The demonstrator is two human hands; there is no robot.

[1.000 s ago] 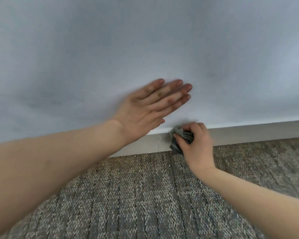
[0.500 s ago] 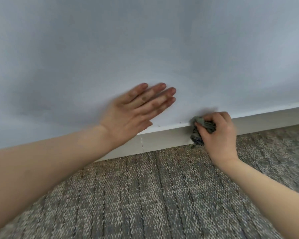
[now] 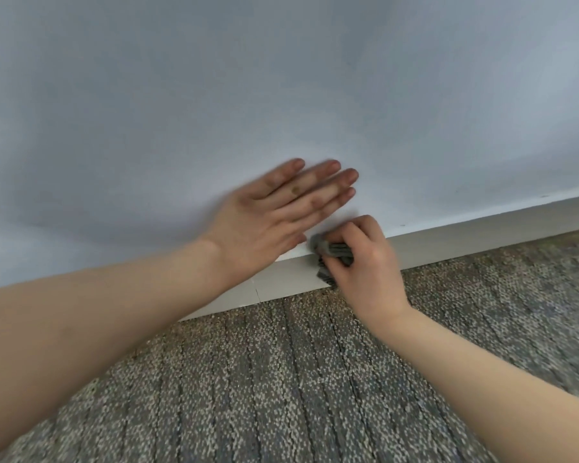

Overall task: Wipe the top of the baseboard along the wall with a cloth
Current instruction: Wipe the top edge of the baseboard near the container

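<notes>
1. Pale grey wall (image 3: 281, 78) fills the upper view, and speckled carpet (image 3: 281, 379) covers the floor below it. The white baseboard (image 3: 482, 238) runs between them, rising toward the right.
2. At the left, the left hand (image 3: 274, 222) lies flat against the wall with its fingers straight and together. It grasps nothing and looks to be a brace. The heel of the palm sits just above the baseboard's top edge.
3. Below that wrist, a thin vertical seam (image 3: 257, 292) shows in the baseboard's face.
4. Just right of the left hand is the grey cloth (image 3: 335, 250), bunched on the baseboard's top edge. A fold hangs down over the face.
5. The right hand (image 3: 365, 272) is the working grip, with fingers and thumb curled round the cloth and pressing it onto the edge.
6. Half a second ago the cloth stood well clear of the left hand. It has since come back leftward, part-way toward the seam, and is now almost touching the left fingers. That reads as a back-and-forth scrub over one short section.
7. Further right, a long run of the top edge is probably still unwiped, and tiny dark specks (image 3: 402, 225) show on it.
</notes>
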